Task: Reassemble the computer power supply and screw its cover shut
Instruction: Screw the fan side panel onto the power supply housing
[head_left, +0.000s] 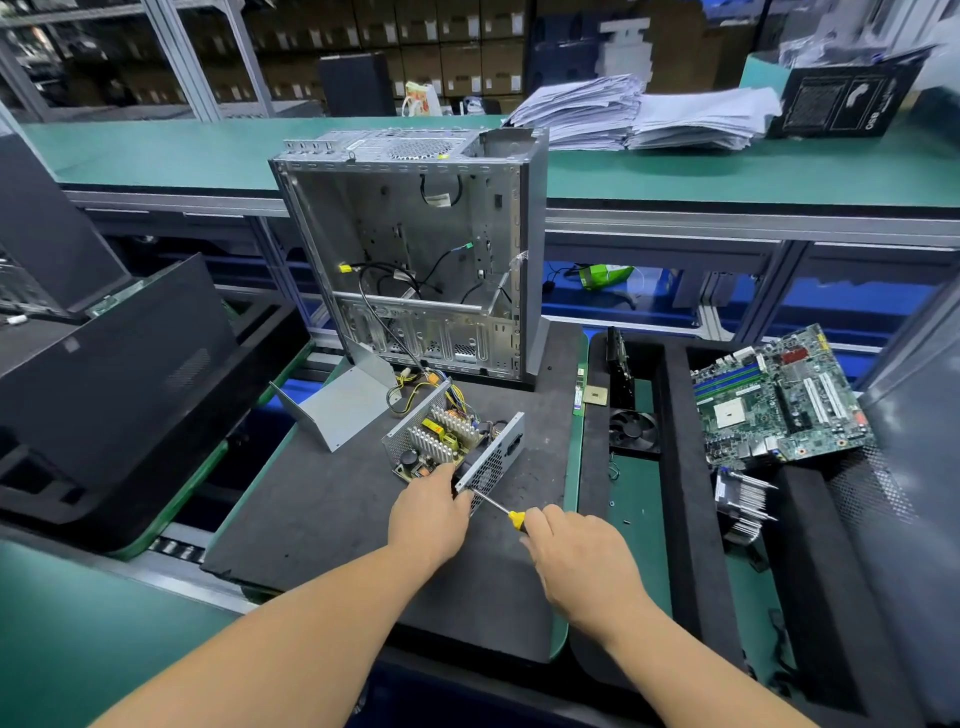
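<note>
Power supply (453, 441): rigid steel shell, exposed fragile board; left hand (428, 519) curls onto its near edge, right hand (576, 558) grips screwdriver (501, 508).

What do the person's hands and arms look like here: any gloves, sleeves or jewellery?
Both arms are bare along all that shows; no sleeve edge is in view. The left hand and the right hand wear no gloves, and no watch, wrist strap or ring is visible on either.
</note>
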